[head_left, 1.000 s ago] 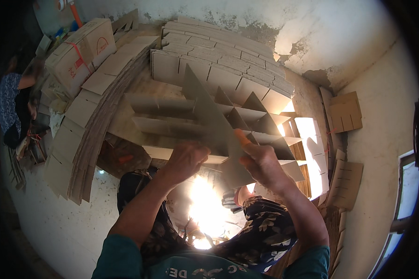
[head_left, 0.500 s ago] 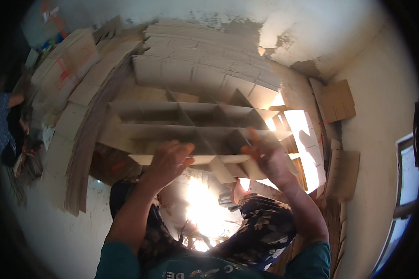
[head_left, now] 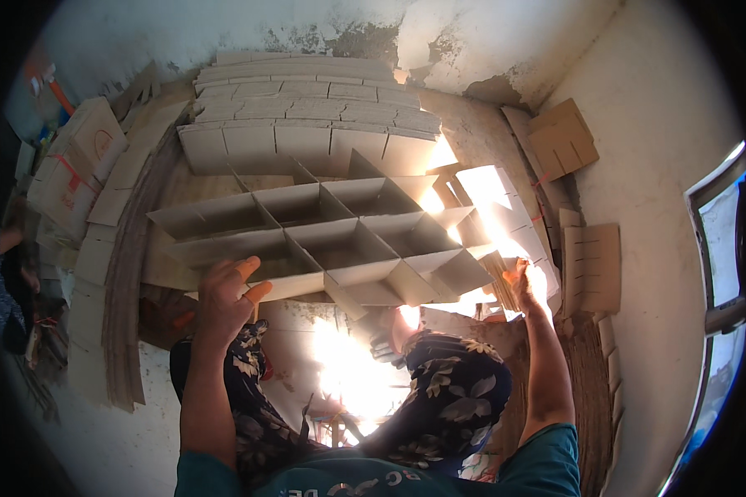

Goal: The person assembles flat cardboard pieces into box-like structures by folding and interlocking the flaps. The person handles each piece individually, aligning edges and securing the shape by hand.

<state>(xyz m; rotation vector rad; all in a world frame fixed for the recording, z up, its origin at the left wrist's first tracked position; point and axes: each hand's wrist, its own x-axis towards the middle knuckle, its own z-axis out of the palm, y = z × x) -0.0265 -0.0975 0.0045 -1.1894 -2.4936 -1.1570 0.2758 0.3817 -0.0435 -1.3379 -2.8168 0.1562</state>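
A grid of interlocked grey cardboard dividers (head_left: 340,240) stands in front of me, its slotted strips crossing to form several cells. My left hand (head_left: 226,302) is at the grid's near left edge, thumb and forefinger apart, with nothing visible between them. Orange covers sit on those two fingertips. Off the grid's right end, my right hand (head_left: 529,288) has its bent fingers closed at the edge of a bundle of cardboard strips (head_left: 499,280). Strong sunlight washes out part of that hand and hides how many strips it grips.
Behind the grid lie rows of stacked slotted cardboard (head_left: 307,103). Tall cardboard stacks (head_left: 124,273) flank it on the left, beside a carton (head_left: 79,161). More slotted sheets (head_left: 593,265) lean near the right wall. At far left, another person's arm (head_left: 10,240) shows.
Both hands have left the front of the grid. My right hand has moved right to the strip bundle; the left has shifted left and its fingers show clearly. The view has also shifted.
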